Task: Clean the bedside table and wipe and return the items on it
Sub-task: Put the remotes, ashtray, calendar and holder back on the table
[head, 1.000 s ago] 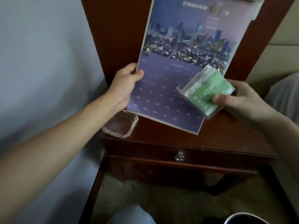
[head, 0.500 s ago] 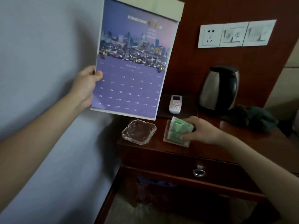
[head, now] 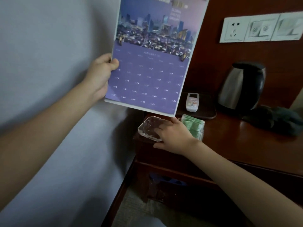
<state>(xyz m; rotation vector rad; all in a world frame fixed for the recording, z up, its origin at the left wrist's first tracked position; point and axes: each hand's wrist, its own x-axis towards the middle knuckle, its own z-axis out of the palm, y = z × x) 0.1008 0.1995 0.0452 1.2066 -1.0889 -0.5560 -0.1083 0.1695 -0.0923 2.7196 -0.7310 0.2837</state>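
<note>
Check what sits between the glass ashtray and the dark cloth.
Head view: the holder of green packets, close beside the glass ashtray; then bare tabletop up to the dark cloth.

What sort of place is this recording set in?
Probably a hotel bedroom: the wooden bedside table carries an electric kettle, a holder of green sachets and a glass ashtray, beneath a wall socket panel.

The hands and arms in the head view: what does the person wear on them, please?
Nothing visible. The left hand and right hand have no gloves, and no rings show on the fingers. Both forearms are bare: no sleeves, watch or bracelet in view.
</note>
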